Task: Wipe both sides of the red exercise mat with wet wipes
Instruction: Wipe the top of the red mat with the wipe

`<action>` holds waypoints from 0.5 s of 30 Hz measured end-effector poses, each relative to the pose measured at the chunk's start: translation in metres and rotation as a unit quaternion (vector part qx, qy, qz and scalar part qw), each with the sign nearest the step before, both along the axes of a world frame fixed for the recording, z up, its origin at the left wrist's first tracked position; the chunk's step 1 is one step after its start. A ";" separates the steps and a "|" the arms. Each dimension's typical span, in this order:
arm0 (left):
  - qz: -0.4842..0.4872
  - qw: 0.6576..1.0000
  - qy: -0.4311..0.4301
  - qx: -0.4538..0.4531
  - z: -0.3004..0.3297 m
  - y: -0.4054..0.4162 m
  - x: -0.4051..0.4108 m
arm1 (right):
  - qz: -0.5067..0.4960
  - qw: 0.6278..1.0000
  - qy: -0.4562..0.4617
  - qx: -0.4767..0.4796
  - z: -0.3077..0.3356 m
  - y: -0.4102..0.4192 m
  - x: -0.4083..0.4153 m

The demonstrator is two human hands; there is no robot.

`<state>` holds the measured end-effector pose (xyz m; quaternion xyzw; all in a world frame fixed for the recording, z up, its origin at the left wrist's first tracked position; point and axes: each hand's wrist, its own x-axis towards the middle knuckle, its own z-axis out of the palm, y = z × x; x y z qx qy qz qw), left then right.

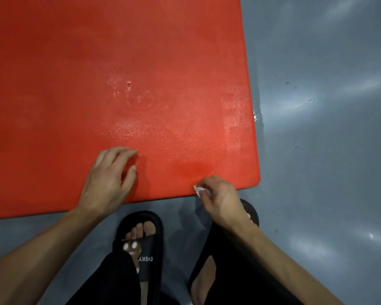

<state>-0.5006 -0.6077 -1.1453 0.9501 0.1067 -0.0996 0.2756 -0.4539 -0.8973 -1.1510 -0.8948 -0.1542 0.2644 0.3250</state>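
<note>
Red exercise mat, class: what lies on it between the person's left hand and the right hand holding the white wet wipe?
Only bare red exercise mat separates left hand from right hand gripping the white wet wipe, per the head view.

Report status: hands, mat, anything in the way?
Left hand resting on red mat, fingers loose. Right hand gripping crumpled wipe at near edge. Nothing on the mat.
</note>
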 end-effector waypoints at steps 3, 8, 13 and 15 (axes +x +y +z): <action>0.012 1.000 0.004 -0.005 0.000 -0.001 -0.005 | -0.111 0.993 -0.027 -0.008 0.008 -0.021 0.019; 0.029 0.999 0.005 -0.024 0.003 -0.004 -0.013 | -0.190 0.974 -0.056 -0.112 0.017 -0.077 0.052; 0.050 0.998 0.001 -0.024 0.000 0.001 -0.022 | -0.201 0.969 -0.061 -0.129 0.004 -0.068 0.045; 0.058 0.998 0.005 -0.022 -0.003 0.004 -0.026 | -0.199 0.972 -0.060 -0.113 -0.002 -0.049 0.038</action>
